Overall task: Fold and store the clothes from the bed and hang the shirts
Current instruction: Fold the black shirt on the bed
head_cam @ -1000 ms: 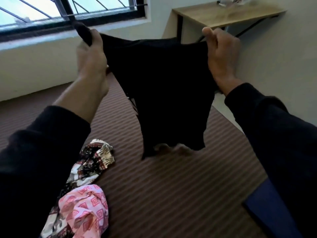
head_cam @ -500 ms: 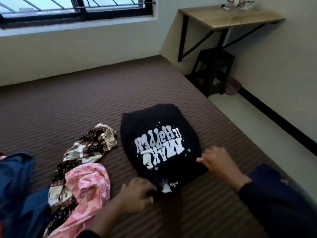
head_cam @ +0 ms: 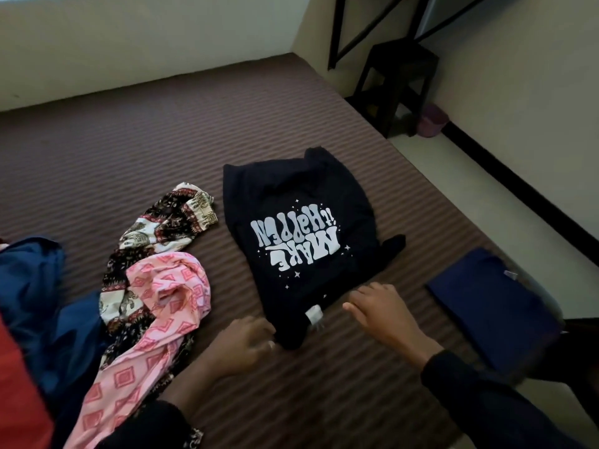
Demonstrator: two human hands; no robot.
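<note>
A black T-shirt [head_cam: 291,196] with white lettering lies flat on the striped brown bed [head_cam: 162,131], print up, its collar end nearest me. My left hand [head_cam: 241,343] grips the shirt's near left corner with curled fingers. My right hand [head_cam: 381,307] rests flat by the shirt's near right edge, fingers spread, holding nothing. A pink patterned garment [head_cam: 155,306] and a brown-and-cream printed garment [head_cam: 168,222] lie crumpled to the left. A folded navy garment [head_cam: 492,303] sits at the bed's right edge.
Blue cloth [head_cam: 35,286] and a red cloth [head_cam: 19,384] pile up at the far left. A black stool [head_cam: 398,82] stands under a wall desk beyond the bed's far right corner, with a small purple bin [head_cam: 432,119] on the floor beside it.
One second ago both hands held the black shirt up in the air. It has since been laid flat on the bed, and both hands have come down to its near edge.
</note>
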